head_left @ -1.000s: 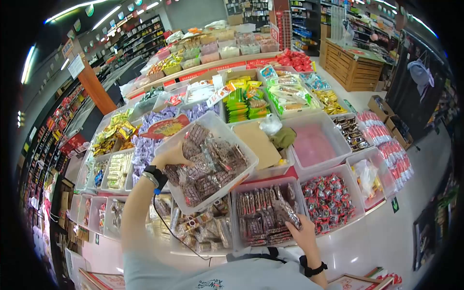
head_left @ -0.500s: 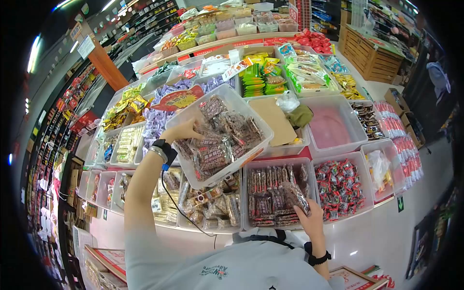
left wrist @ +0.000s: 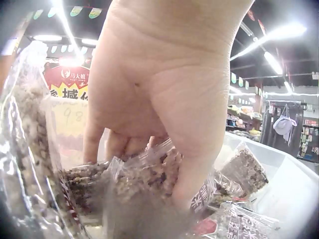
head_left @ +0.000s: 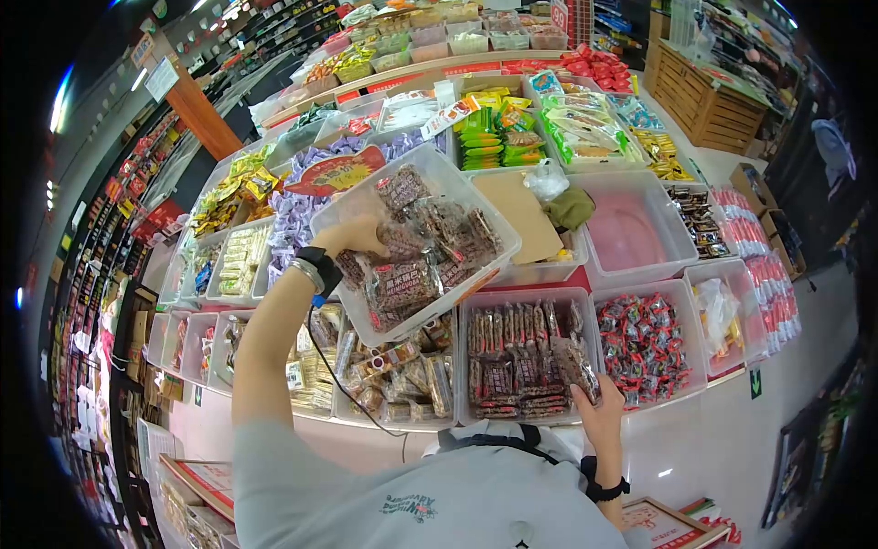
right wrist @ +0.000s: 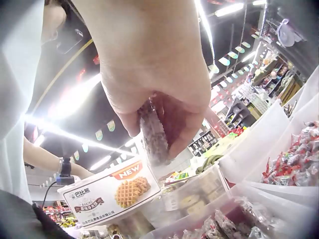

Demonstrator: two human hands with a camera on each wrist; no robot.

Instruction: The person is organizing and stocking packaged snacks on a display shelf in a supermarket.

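A clear plastic bin (head_left: 492,215) sits tilted over the other bins, heaped with purple-printed black rice cracker packets (head_left: 402,284). My left hand (head_left: 352,238) reaches into its left side. In the left wrist view the thumb and fingers of my left hand (left wrist: 154,89) pinch a rice cracker packet (left wrist: 152,174), with more packets around it. My right hand (head_left: 599,407) holds a rice cracker packet (head_left: 574,360) by its lower end, above a lower bin (head_left: 465,366) lined with packets in neat rows. The right wrist view shows this packet (right wrist: 153,134) edge-on between thumb and fingers.
Right of the lower bin stands a bin of red-and-black wrapped sweets (head_left: 645,348); to its left are mixed biscuit packets (head_left: 393,384). Behind are a cardboard sheet (head_left: 517,220) and a pink-bottomed bin (head_left: 631,229). A black cable (head_left: 343,384) hangs from my left wrist.
The packet in my right hand has tipped more upright and shifted slightly right. My left hand has stayed in the tilted bin, its fingers moving a little among the packets. The head view has shifted.
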